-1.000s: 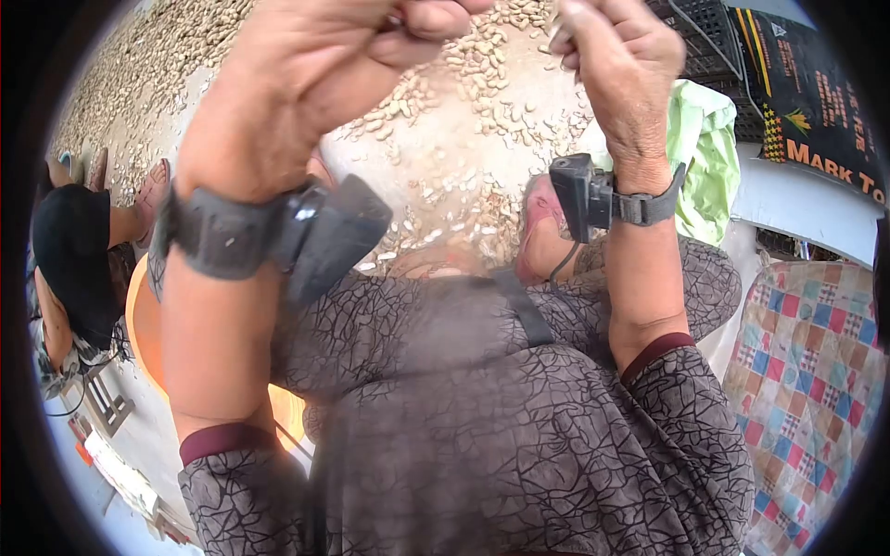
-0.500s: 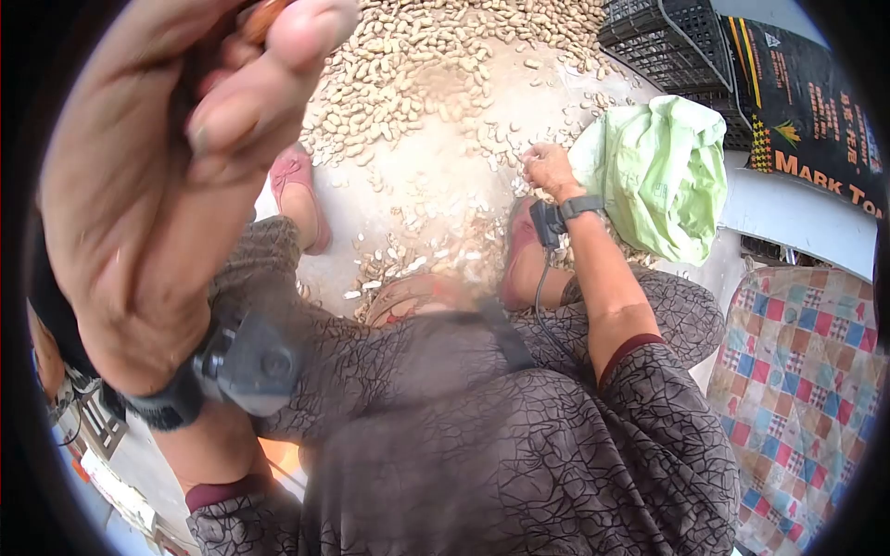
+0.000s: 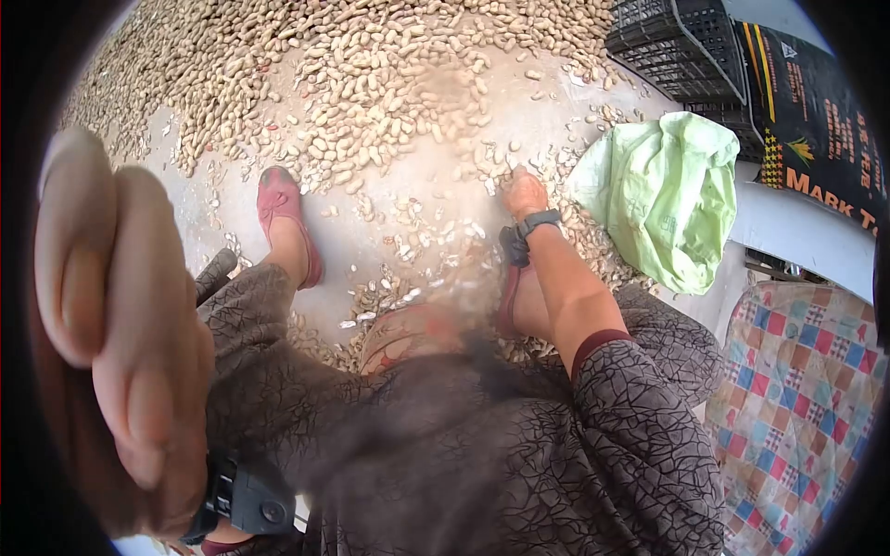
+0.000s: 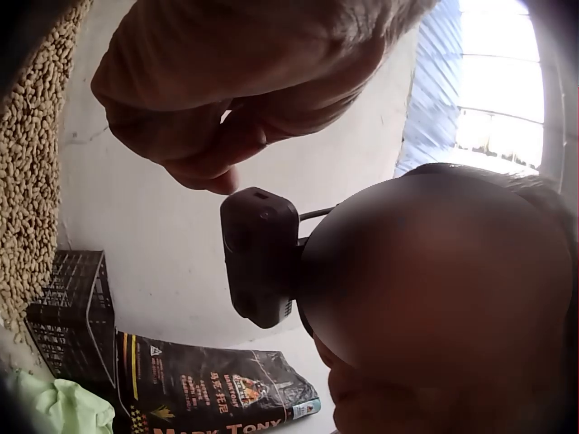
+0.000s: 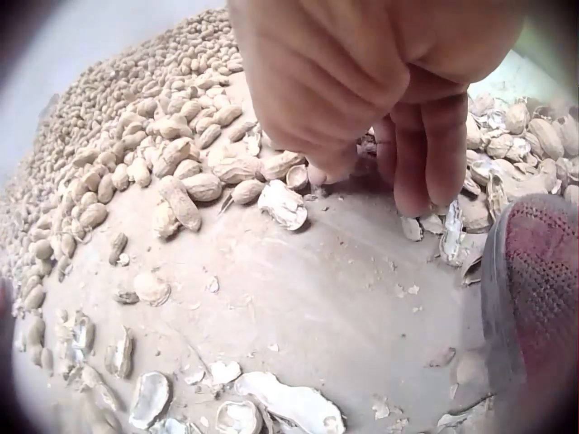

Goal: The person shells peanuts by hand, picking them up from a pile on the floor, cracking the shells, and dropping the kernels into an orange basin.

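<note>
My left hand is raised close to the head camera, with its fingers curled toward the palm. The left wrist view shows this hand dark beside the black camera on the head. I cannot tell what lies inside its fingers. My right hand is low at the floor by the right shoe. In the right wrist view that hand reaches down with fingers pointing at the ground, tips among unshelled peanuts and broken peanut shells.
A large spread of unshelled peanuts covers the far floor. Right of my hand lie a pale green bag, a black plastic crate and a black printed sack. A checked cloth is at lower right. My left shoe stands ahead.
Both hands were up together at first. My right hand has gone down to the floor and shifted slightly nearer. The left hand has moved left; a reddish-brown piece showed in its fingers half a second ago.
</note>
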